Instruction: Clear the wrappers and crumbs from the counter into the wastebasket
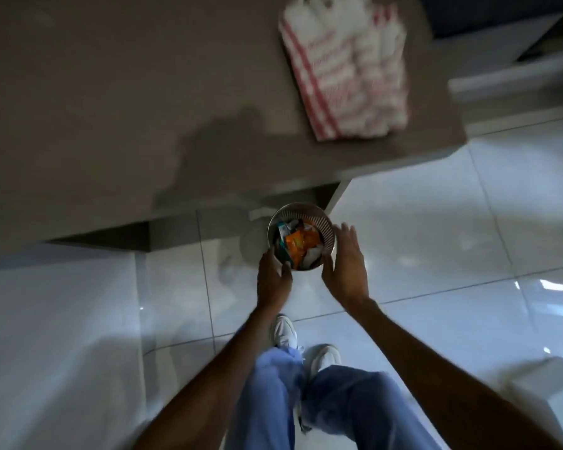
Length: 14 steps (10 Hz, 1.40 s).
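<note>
A small round metal wastebasket (326,226) stands on the white tiled floor just below the counter's front edge. Inside it lie an orange wrapper (301,243), a teal one and some white paper. My left hand (272,278) is at the basket's near left rim, fingers curled against it. My right hand (346,264) is at the right side with the fingers spread and the palm turned toward the basket; whether it touches is unclear. The brown counter (111,108) fills the upper left.
A red-and-white striped paper bag (345,69) lies on the counter's right end, blurred. My legs in blue trousers and white shoes stand below the basket. A pale box (546,394) sits at the lower right. Glossy floor tiles lie all around.
</note>
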Each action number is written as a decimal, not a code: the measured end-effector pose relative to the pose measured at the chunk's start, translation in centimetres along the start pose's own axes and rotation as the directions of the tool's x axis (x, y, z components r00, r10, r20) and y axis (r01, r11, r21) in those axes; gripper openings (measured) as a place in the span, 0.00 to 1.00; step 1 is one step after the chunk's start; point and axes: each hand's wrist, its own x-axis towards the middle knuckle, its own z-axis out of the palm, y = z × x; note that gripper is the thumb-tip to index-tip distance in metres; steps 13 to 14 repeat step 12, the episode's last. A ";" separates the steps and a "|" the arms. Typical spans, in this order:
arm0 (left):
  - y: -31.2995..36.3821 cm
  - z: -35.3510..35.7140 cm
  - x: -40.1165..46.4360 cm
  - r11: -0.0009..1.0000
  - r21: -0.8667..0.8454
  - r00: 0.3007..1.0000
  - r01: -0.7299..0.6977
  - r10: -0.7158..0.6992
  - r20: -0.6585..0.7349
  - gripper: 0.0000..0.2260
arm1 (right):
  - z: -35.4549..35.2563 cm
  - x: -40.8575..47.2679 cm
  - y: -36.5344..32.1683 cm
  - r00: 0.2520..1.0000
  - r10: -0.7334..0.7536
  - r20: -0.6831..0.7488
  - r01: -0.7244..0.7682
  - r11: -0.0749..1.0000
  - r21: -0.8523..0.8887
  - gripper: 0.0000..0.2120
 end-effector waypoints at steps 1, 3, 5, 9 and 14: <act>4.4 -4.2 -9.6 0.857 0.333 0.880 -0.393 0.456 -0.137 0.29 | -7.9 -3.7 -6.5 0.907 -0.414 -0.071 0.377 0.876 -0.301 0.32; 21.0 -14.7 -15.7 0.688 0.551 0.686 -0.472 0.679 -0.261 0.29 | -22.8 -0.8 -20.8 0.859 -0.452 -0.239 0.326 0.844 -0.425 0.32; 35.3 -16.6 -8.9 0.881 0.313 0.907 -0.354 0.406 -0.115 0.28 | -28.2 8.5 -26.2 0.997 0.065 -0.047 -0.067 0.997 -0.028 0.35; 56.5 -9.4 7.4 0.899 0.136 0.907 -0.416 0.421 -0.006 0.23 | -37.0 33.8 -20.5 0.979 0.021 -0.204 0.016 0.983 0.181 0.19; 56.9 -9.1 11.0 0.572 0.648 0.790 -0.503 0.608 0.077 0.23 | -36.7 36.4 -18.4 0.990 -0.028 -0.136 -0.013 0.957 -0.290 0.32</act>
